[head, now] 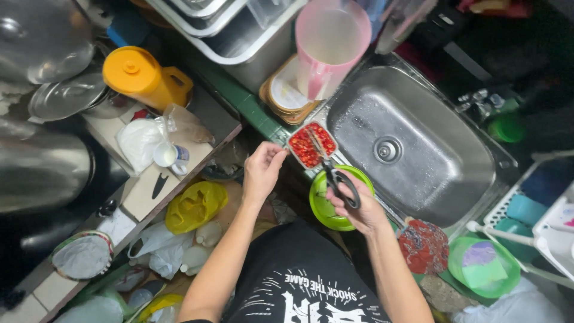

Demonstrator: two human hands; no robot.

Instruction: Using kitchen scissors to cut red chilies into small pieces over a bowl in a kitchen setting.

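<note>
My left hand [261,170] pinches the near-left corner of a small clear rectangular tub [311,144] full of chopped red chillies, which rests on the counter edge beside the sink. My right hand [359,206] grips black-handled scissors [333,172], whose blades point up into the chillies in the tub. Just below the tub and under my right hand sits a green plastic bowl [326,209], partly hidden by the hand and scissors.
A steel sink [418,149] lies to the right, a pink jug [329,45] behind the tub. An orange jug [140,75], a white cup [170,155] and bags crowd the left shelf. A red scrubber [423,245] and green dish [484,266] sit at the right.
</note>
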